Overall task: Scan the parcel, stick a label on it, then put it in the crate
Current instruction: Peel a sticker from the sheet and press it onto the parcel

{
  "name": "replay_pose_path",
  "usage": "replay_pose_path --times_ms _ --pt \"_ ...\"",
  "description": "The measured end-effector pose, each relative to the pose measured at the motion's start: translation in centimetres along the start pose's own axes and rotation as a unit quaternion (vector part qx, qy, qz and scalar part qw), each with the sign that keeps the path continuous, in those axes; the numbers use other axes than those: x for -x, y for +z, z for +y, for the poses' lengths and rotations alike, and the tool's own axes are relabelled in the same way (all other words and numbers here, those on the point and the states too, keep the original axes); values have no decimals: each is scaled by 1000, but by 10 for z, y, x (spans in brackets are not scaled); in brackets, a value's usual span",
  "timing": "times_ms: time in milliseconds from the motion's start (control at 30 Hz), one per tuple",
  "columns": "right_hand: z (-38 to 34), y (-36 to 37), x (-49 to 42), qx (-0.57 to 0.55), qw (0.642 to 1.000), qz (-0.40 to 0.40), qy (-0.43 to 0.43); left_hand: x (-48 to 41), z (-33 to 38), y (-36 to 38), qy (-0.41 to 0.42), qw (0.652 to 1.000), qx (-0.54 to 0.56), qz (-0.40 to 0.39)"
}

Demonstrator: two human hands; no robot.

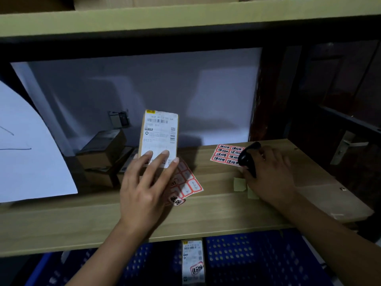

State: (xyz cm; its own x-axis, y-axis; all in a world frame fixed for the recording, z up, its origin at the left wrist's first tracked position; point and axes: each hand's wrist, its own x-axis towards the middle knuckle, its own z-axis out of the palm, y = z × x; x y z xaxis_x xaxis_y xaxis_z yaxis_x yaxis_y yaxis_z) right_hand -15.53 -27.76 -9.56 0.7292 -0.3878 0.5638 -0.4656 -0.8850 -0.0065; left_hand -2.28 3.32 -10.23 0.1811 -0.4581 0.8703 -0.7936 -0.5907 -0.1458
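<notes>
My left hand (pixel 144 182) holds a small cardboard parcel (pixel 158 137) upright over the wooden shelf, its white shipping label with barcodes facing me. A sheet of red-bordered labels (pixel 186 182) lies under that hand, and one peeled label with black writing (pixel 176 201) seems to stick near my palm. My right hand (pixel 268 172) rests on the shelf, gripping a black handheld scanner (pixel 248 157) that points left. A second label sheet (pixel 226 154) lies just beyond the scanner. Below the shelf, a blue perforated crate (pixel 257 254) holds a labelled parcel (pixel 193 261).
A stack of brown boxes (pixel 103 153) sits at the back left of the wooden shelf (pixel 82 219). A large white sheet (pixel 31 151) hangs at the left. Two yellow sticky notes (pixel 240 184) lie near my right hand. A dark door (pixel 346 145) stands to the right.
</notes>
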Motion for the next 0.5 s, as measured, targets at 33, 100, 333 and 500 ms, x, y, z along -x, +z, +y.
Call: replay_pose_path --times_ms 33,100,333,500 --pt "-6 -1 0 -7 1000 4 -5 4 -2 -3 9 1000 -9 0" --pt "-21 -4 -1 -40 999 16 -26 9 -6 -8 1 1000 -17 5" --pt "-117 -15 -13 -382 894 -186 -144 24 -18 -34 -69 996 -39 37" --pt "-144 4 -11 -391 860 -292 -151 35 -15 -42 -80 996 -20 14"
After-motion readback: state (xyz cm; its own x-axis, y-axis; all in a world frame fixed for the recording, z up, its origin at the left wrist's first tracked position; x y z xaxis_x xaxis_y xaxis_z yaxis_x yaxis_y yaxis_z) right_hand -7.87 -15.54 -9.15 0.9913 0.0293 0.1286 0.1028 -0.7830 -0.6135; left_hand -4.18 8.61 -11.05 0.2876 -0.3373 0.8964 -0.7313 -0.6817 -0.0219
